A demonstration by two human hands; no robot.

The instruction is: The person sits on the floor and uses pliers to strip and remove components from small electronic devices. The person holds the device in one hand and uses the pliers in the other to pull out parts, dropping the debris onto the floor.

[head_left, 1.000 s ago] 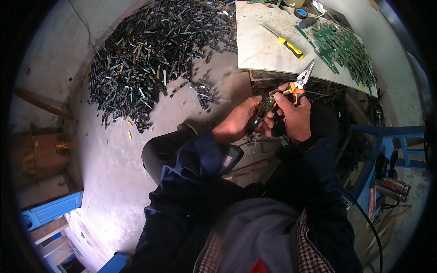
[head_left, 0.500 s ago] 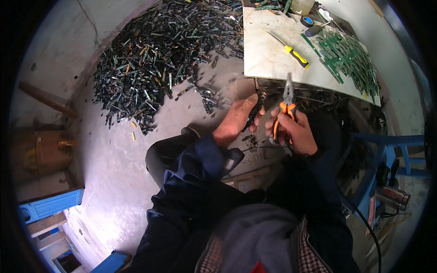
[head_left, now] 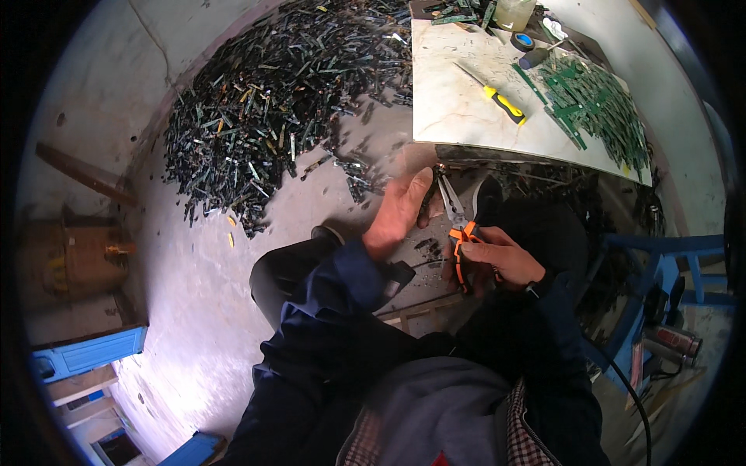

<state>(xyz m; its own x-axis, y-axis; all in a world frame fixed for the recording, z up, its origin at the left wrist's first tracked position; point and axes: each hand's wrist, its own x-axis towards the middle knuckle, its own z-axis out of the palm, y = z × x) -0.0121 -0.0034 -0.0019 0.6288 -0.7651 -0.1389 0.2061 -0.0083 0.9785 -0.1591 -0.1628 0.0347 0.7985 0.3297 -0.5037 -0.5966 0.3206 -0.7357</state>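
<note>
My left hand [head_left: 400,210] is closed around a dark narrow strip [head_left: 427,203], mostly hidden by the fingers; it resembles the pieces in the big pile. In my right hand [head_left: 503,260] are long-nose pliers [head_left: 464,231] with orange and black handles. Their metal jaws look slightly parted, and the tips point at the far end of the strip beside my left fingers. Whether the jaws touch it I cannot tell.
A heap of dark narrow strips [head_left: 256,116] covers the floor at the far left. On a pale board [head_left: 443,101] lie a yellow-handled screwdriver [head_left: 505,105], blue tape [head_left: 522,41] and green circuit-board strips [head_left: 594,101]. A blue chair [head_left: 660,246] and a metal flask [head_left: 672,342] stand at the right.
My right hand has lowered slightly, and the pliers have tilted left, bringing their tips beside my left hand. The left hand still grips the strip and has hardly moved.
</note>
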